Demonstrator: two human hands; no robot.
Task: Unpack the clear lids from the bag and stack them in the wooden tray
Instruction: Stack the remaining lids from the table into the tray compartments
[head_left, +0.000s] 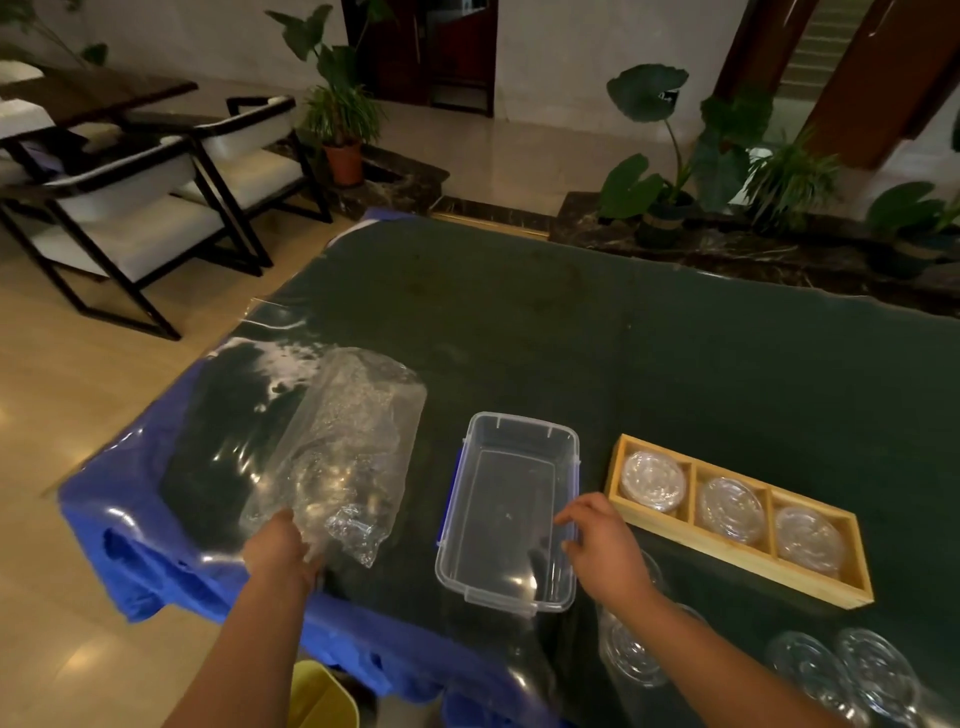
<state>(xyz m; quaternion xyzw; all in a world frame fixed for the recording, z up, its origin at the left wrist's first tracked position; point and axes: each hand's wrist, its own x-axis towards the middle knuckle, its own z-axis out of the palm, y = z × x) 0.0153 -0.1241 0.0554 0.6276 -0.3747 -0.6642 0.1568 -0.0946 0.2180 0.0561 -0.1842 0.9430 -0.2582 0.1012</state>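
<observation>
A crumpled clear plastic bag (348, 452) lies on the dark green table, and my left hand (280, 545) grips its near end. A wooden tray (618, 486) with three compartments sits to the right, each compartment holding clear round lids (652, 480). More clear lids (841, 675) lie loose on the table near the front right edge, and some (631, 654) show under my right forearm. My right hand (602, 545) hovers with fingers apart at the right rim of a clear plastic box, holding nothing.
An empty clear plastic box (506, 597) with blue clips stands between the bag and the tray. The table has a blue cover at its left and front edges (130, 519). Chairs and potted plants stand on the floor beyond. A yellow object (317, 696) is below the table edge.
</observation>
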